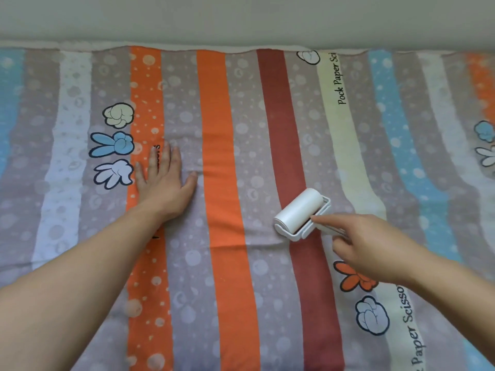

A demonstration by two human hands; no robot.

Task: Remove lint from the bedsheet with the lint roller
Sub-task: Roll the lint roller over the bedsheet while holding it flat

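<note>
Two bare hands were at work over the bedsheet [235,162], which lay spread flat up to a pale wall [241,17] along its far edge. Far left: blue, grey and white stripes, then three printed cartoon hands [114,145] in a column. Just right of those, the left hand [163,183] lay palm down on the cloth, fingers straight and slightly spread, holding nothing, across a dotted orange stripe and the grey one beside it. Small puckers showed near the thumb. Judged: it was pinning the cloth against drag. Next came a plain orange stripe, then a dark red stripe [281,135]. The lint roller [300,210] sat on the sheet at the right edge of that red stripe, its white drum touching the fabric and slanted across the stripes. The right hand [375,250] gripped the handle [330,231], fingers curled round it, forefinger stretched forward to the roller's frame. Handling, judged: roller light, hard plastic, drum tacky, so it should be taken by the handle only, never by the paper. Sheet thin and soft, likely to bunch or lift with the drum unless held taut. No lint could be made out from where I stood.
</note>
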